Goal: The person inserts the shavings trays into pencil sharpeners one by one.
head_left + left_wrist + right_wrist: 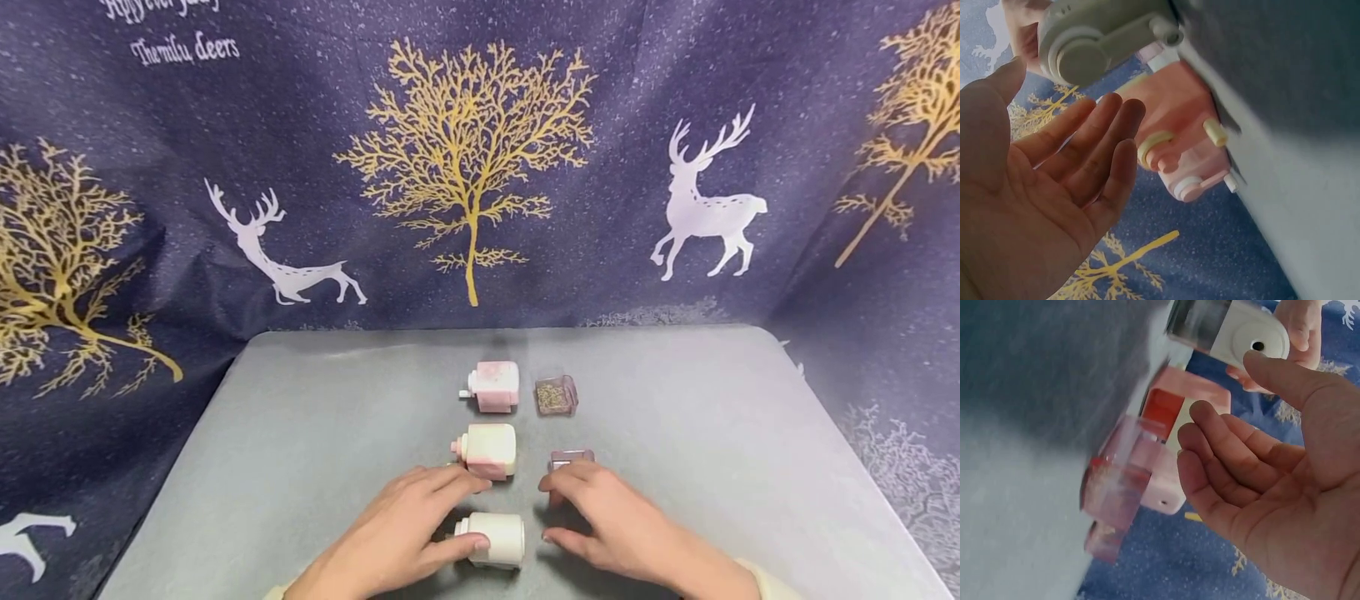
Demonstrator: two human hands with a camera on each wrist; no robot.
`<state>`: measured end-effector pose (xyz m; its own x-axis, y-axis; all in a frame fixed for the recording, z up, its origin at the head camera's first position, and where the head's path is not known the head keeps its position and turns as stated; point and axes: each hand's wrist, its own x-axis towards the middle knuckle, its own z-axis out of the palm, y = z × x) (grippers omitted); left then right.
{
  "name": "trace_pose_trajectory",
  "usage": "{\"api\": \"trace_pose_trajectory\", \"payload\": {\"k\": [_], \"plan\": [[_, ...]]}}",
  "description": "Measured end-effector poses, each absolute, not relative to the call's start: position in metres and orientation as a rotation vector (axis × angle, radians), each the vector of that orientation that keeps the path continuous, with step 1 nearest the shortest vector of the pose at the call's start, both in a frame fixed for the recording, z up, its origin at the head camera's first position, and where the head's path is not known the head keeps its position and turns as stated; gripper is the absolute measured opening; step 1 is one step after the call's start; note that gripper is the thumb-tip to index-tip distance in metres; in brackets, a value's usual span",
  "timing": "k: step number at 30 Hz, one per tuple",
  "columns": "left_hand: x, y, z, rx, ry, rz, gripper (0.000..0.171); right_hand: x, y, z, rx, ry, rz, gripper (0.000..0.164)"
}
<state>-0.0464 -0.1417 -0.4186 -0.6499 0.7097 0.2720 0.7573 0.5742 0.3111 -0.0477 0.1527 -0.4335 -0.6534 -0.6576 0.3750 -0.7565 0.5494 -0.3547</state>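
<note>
A white crank pencil sharpener lies nearest me, between the two hands. My left hand is at its left side; the thumb overlaps it in the head view, and the fingers are loosely bent. On the other side my right hand holds nothing, its fingers slightly curved and its thumb close to the sharpener's pencil-hole end. Just beyond the left fingertips lies a cream and pink sharpener. Past the right fingers sits a see-through pinkish drawer, partly hidden by that hand.
Farther back lies a pink and white sharpener. Right of it is another see-through drawer with shavings inside. The grey table ends at a dark blue cloth printed with trees and deer.
</note>
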Motion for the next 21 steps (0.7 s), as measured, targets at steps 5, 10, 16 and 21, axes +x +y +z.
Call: {"api": "trace_pose_trajectory", "payload": {"k": [5,10,16,21], "plan": [[-0.052,-0.144,-0.413,-1.212,-2.664,-0.645,0.051,-0.054,0.161,-0.431,1.167,-2.536,0.736,0.037],[-0.056,-0.144,-0.409,-1.189,-2.658,-0.698,0.048,-0.059,0.171,-0.427,1.111,-2.543,0.727,0.041],[-0.064,-0.147,-0.411,-1.132,-2.673,-0.718,0.042,-0.064,0.18,-0.422,1.043,-2.598,0.683,0.037],[-0.072,-0.151,-0.412,-1.084,-2.664,-0.741,0.039,-0.069,0.185,-0.421,1.003,-2.639,0.636,0.04]]}}
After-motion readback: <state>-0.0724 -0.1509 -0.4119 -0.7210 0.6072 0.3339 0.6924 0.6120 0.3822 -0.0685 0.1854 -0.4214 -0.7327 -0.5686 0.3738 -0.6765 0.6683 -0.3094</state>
